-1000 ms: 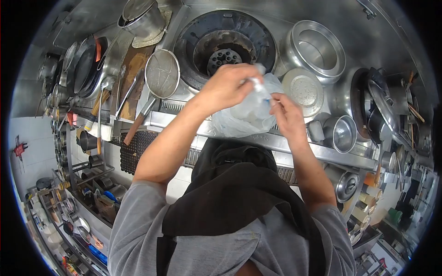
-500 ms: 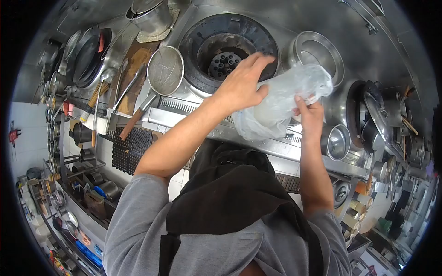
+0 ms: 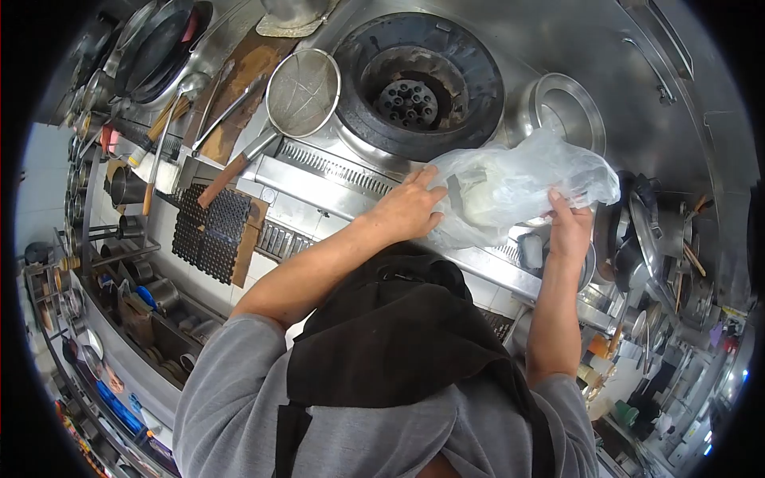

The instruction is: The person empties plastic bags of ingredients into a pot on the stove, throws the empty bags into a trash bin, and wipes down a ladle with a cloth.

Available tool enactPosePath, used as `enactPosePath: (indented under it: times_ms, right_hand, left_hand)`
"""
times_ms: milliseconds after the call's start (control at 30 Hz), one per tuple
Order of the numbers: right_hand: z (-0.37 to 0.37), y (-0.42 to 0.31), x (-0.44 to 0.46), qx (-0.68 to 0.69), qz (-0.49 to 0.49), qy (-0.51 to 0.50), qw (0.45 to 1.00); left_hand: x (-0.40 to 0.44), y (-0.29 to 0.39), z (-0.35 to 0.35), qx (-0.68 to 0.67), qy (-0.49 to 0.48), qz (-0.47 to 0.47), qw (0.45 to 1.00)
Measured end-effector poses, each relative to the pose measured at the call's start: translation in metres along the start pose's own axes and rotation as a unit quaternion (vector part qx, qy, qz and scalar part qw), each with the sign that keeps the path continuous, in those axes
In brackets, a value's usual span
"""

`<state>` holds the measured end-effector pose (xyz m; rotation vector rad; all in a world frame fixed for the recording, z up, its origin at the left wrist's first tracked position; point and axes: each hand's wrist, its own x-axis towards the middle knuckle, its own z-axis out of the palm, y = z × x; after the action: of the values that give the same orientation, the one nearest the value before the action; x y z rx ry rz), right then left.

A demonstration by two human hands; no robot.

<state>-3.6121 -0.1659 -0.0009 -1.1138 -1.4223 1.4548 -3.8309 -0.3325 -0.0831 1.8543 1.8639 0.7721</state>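
Note:
A cloudy, translucent plastic bag (image 3: 510, 187) stretches between my two hands, above the counter's front edge. Something pale shows through its film, but I cannot make out what. My left hand (image 3: 410, 205) has bent fingers on the bag's left end, the fingertips partly lost against the plastic. At the other end, my right hand (image 3: 570, 227) pinches crumpled film between thumb and fingers. Just beyond the bag is a round black wok burner (image 3: 418, 84), its perforated centre uncovered. A metal bowl (image 3: 570, 111) behind the bag is partly covered by it.
Left of the burner lies a wooden-handled mesh strainer (image 3: 303, 93). Ladles and a brush (image 3: 155, 139) rest farther left, near stacked woks (image 3: 159, 52). A black perforated mat (image 3: 213, 231) hangs below the counter edge. Pans and utensils (image 3: 649, 223) crowd the right side.
My left hand has come down from above the bag to its left end. The bag is spread wider and lower, with my right hand still on it. The camera view has shifted.

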Motion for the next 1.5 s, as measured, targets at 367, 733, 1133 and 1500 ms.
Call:
enactPosePath:
  times_ms: [367,733,1133,1500]
  right_hand:
    - [0.007,-0.045,-0.009,0.085,-0.065,-0.05,0.993]
    - [-0.007,-0.085,0.01,0.106,-0.099,-0.023,0.989]
    - [-0.077,-0.132,0.146,0.039,-0.182,0.038,0.982]
    - [-0.144,-0.007,0.323,-0.399,-0.144,0.109,0.899]
  left_hand:
    - [0.017,-0.009,0.012,-0.157,0.143,-0.049,0.976]
    - [0.018,-0.012,0.015,-0.172,0.204,-0.007,0.964]
    - [0.044,-0.008,-0.022,-0.177,0.236,-0.06,0.954]
    - [0.296,0.068,-0.025,-0.099,0.174,0.097,0.975]
